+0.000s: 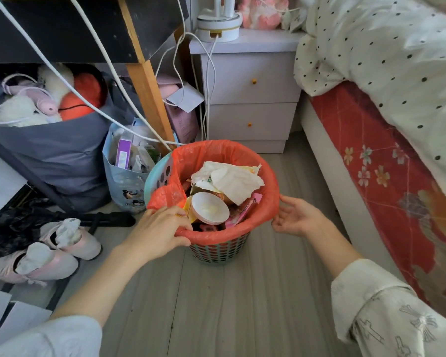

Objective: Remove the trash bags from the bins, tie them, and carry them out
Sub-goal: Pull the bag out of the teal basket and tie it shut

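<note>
A round teal perforated bin (pixel 218 253) stands on the floor in the middle of the head view. An orange-red trash bag (pixel 232 153) lines it, folded over the rim, and is full of tissues, cups and wrappers. My left hand (pixel 160 231) grips the bag's edge at the near-left rim, where the bag has come off the rim at the left. My right hand (pixel 298 217) is beside the right rim, fingers relaxed and spread, fingertips at the bag's folded edge, holding nothing.
A bed with a red mattress (pixel 386 171) runs along the right. A white nightstand (pixel 250 99) stands behind the bin. At the left are a grey bag of soft toys (pixel 57 150), a paper bag (pixel 129 173), pink slippers (pixel 49 248), a wooden table leg (pixel 150 94) and hanging cables.
</note>
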`<action>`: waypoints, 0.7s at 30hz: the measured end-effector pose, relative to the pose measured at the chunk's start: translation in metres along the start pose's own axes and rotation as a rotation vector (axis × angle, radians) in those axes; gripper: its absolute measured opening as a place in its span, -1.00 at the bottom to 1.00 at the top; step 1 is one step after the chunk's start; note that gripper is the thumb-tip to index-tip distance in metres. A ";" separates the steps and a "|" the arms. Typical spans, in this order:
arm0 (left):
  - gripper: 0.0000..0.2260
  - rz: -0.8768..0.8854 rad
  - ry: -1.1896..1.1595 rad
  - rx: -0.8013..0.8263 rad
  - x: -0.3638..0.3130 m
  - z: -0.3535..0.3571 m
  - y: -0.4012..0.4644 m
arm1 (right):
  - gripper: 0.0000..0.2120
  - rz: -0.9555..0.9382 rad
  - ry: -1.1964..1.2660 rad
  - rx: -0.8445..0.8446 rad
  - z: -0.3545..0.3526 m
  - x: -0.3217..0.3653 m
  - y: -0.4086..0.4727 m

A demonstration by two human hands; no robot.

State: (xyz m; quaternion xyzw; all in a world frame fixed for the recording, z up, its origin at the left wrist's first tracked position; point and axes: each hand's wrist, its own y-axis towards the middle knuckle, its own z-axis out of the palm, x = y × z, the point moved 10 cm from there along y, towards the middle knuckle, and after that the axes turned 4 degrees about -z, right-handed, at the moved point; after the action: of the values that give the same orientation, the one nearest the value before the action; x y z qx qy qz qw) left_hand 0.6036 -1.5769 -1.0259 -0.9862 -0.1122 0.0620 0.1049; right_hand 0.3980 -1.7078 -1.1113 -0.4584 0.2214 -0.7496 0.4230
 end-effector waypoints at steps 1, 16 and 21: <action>-0.69 -0.001 -0.003 0.005 0.000 0.000 0.001 | -0.83 0.003 -0.011 -0.011 0.000 0.001 -0.001; -0.71 0.007 -0.048 -0.077 0.001 -0.001 -0.004 | -0.92 -0.419 -0.318 -0.192 0.034 0.084 -0.028; -0.73 0.008 -0.056 -0.084 0.001 -0.004 -0.003 | -0.86 -0.810 -0.566 -0.163 0.087 0.098 -0.054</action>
State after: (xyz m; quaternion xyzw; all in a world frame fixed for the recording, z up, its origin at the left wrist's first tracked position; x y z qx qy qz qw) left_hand 0.6044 -1.5751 -1.0213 -0.9881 -0.1138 0.0850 0.0598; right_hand 0.4284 -1.7556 -0.9813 -0.7245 -0.0402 -0.6802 0.1043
